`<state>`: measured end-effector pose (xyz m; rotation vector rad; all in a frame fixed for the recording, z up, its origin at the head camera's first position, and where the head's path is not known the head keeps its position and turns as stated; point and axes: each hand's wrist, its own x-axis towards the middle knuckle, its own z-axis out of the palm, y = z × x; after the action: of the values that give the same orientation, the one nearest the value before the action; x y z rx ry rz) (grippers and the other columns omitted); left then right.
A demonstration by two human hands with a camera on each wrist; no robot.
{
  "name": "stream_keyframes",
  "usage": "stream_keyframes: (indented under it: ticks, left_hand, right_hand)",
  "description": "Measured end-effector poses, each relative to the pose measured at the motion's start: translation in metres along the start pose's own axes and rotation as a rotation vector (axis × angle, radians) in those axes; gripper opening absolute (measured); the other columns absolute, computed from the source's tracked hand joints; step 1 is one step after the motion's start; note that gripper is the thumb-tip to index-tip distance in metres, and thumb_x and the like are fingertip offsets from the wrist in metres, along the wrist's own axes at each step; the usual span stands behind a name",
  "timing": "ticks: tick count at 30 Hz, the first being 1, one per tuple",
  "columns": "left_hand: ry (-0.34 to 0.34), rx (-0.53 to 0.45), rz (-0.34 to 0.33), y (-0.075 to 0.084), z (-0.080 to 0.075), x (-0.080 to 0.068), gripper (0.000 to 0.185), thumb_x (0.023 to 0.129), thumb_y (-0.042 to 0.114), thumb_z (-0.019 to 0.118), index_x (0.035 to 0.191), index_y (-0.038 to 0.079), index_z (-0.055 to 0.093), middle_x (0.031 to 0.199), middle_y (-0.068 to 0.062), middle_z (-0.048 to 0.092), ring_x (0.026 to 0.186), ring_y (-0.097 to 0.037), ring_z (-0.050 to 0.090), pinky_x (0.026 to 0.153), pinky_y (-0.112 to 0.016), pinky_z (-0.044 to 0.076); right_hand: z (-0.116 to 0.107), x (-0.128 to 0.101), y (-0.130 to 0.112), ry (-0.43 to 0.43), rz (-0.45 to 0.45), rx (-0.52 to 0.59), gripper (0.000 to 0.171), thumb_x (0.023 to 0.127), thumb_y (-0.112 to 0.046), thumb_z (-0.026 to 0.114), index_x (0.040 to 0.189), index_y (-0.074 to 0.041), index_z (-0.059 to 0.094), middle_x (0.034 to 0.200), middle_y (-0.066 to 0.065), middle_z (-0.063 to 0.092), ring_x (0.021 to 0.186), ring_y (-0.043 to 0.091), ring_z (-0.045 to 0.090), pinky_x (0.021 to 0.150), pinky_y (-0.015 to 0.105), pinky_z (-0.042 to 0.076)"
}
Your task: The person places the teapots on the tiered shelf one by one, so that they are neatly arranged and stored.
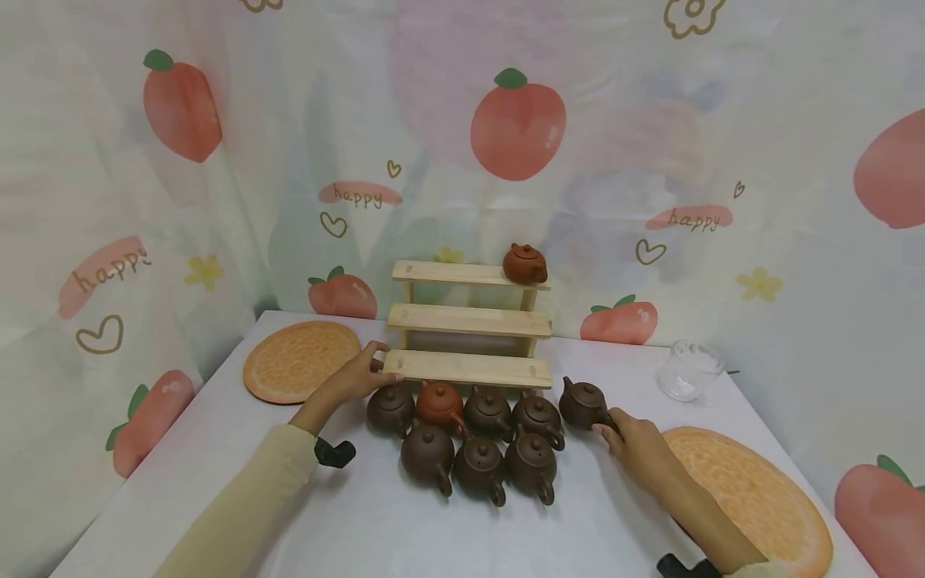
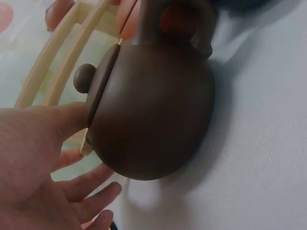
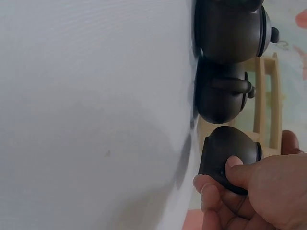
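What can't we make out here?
Head: whether the clear vessel holds anything; too small.
Left wrist: left hand's thumb tip, behind the dark teapot's lid.
Left wrist: top-right dark shape; blurred, cut off by top edge.
Right wrist: part of the held teapot, behind right hand.

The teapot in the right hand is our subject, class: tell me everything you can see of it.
The teapot is small, rounded and dark brown, and looks like matte clay. Its lid is on, topped by a small knob. The spout points away from the person, toward the wooden shelf. The right hand grips its near side, thumb against it, hiding much of the handle. Roughly upright, it seems just clear of the tabletop.
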<state>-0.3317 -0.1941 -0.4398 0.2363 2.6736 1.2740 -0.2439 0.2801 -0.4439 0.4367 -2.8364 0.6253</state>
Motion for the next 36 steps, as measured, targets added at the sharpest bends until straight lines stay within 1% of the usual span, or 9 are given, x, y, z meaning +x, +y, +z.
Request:
stream_keyframes:
  ticks: [7,13,19,28,36]
  left_hand:
    - [0.002,0.001,-0.023,-0.001,0.001,0.002,0.069,0.101,0.034,0.072,0.154,0.007,0.035,0.144,-0.034,0.056,0.134,-0.047,0.056,0.109,-0.059,0.045]
    - [0.002,0.012,-0.023,-0.001,0.0,0.002,0.069,0.102,0.033,0.071,0.153,0.006,0.034,0.143,-0.034,0.057,0.131,-0.046,0.058,0.107,-0.058,0.047]
    - [-0.001,0.017,-0.012,0.002,-0.001,0.001,0.069,0.102,0.031,0.071,0.154,0.004,0.034,0.14,-0.034,0.059,0.128,-0.045,0.06,0.106,-0.057,0.047]
    - [-0.004,0.012,0.007,0.002,-0.001,0.001,0.068,0.102,0.029,0.071,0.153,0.002,0.033,0.139,-0.034,0.06,0.127,-0.044,0.06,0.108,-0.057,0.046]
    - [-0.004,0.016,0.034,0.004,0.0,0.0,0.067,0.102,0.025,0.071,0.151,-0.003,0.033,0.134,-0.034,0.062,0.124,-0.044,0.062,0.105,-0.055,0.048]
  right_hand:
    - [-0.006,0.002,-0.005,0.01,-0.002,0.021,0.02,0.106,-0.016,0.065,0.09,-0.007,0.056,0.063,-0.004,0.054,0.058,0.013,0.047,0.056,0.029,0.038]
    - [-0.012,0.009,-0.014,-0.008,0.008,0.05,0.022,0.108,-0.021,0.062,0.094,-0.005,0.057,0.068,0.001,0.061,0.06,0.014,0.049,0.056,0.029,0.039]
    - [-0.015,0.017,-0.023,0.016,-0.019,0.047,0.019,0.107,-0.018,0.062,0.094,-0.005,0.057,0.068,0.004,0.062,0.059,0.014,0.05,0.056,0.03,0.04]
    - [-0.018,0.027,-0.035,0.007,-0.054,0.061,0.019,0.108,-0.017,0.062,0.093,-0.005,0.057,0.069,0.004,0.062,0.059,0.014,0.048,0.056,0.029,0.04]
    - [-0.017,0.041,-0.046,0.03,-0.1,0.071,0.02,0.106,-0.015,0.064,0.09,-0.006,0.055,0.066,-0.002,0.058,0.057,0.012,0.047,0.055,0.028,0.039]
